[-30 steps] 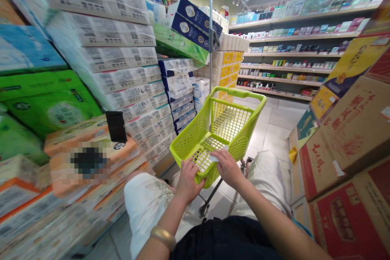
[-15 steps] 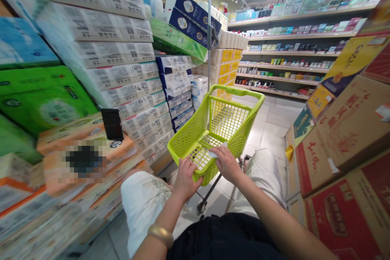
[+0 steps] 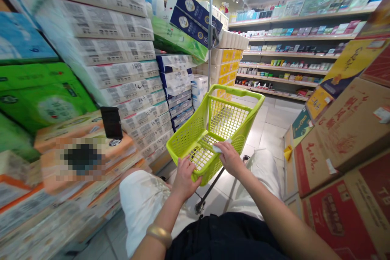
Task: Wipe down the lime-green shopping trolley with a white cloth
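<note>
A lime green plastic basket cart [image 3: 195,130] stands in front of my knees in a shop aisle. My left hand [image 3: 185,176] grips its near rim, fingers curled over the edge. My right hand [image 3: 230,157] rests on the right part of the near rim and presses a small white cloth or tissue [image 3: 218,148] against the inside of the basket. The basket holds nothing else that I can see. A gold bangle [image 3: 159,233] sits on my left wrist.
Stacked packs of tissue paper [image 3: 122,69] fill the left side, with a black phone [image 3: 111,122] lying on an orange pack. Brown and red cartons [image 3: 344,150] are piled at the right. A metal pole [image 3: 211,28] rises behind the basket. Shelves of goods [image 3: 289,48] line the back.
My right hand with the white cloth has slid a little farther along the basket's rim. The view has shifted slightly; my left hand keeps its grip.
</note>
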Demonstrator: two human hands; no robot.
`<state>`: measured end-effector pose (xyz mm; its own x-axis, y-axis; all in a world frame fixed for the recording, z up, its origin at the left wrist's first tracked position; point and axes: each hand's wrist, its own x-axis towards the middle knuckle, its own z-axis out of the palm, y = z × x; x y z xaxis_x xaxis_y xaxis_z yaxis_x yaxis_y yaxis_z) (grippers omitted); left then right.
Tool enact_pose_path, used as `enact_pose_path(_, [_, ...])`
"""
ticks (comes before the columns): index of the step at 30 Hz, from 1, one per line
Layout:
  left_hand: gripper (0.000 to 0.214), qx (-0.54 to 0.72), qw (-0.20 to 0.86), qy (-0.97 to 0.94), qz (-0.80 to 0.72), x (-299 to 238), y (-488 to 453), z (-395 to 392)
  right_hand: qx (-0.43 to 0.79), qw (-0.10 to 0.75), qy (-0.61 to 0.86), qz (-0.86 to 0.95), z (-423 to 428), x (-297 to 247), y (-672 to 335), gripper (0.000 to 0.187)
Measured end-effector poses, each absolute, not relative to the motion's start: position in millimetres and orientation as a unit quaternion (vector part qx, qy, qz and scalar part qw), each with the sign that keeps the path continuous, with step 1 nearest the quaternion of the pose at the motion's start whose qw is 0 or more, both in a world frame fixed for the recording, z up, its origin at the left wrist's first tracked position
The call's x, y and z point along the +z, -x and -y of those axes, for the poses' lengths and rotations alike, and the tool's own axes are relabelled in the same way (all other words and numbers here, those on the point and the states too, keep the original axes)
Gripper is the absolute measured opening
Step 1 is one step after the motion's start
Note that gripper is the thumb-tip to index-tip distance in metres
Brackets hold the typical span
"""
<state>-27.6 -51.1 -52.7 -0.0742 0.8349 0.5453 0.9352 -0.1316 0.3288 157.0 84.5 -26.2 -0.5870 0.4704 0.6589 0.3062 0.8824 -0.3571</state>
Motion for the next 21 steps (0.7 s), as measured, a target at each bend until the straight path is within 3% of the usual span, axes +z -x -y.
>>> enact_pose_path(8, [0.016, -0.331, 0.075, 0.680, 0.650, -56, 29, 50, 0.131, 0.382, 0.163, 0.900, -37, -38, -136, 0.057])
enact_pose_path(17, [0.017, -0.336, 0.071, 0.674, 0.654, -52, 27, 52, 0.120, 0.417, 0.255, 0.864, -81, -31, -152, 0.049])
enact_pose_path(21, [0.019, -0.338, 0.065, 0.669, 0.659, -50, 25, 52, 0.140, 0.411, 0.201, 0.878, -52, -36, -142, 0.053])
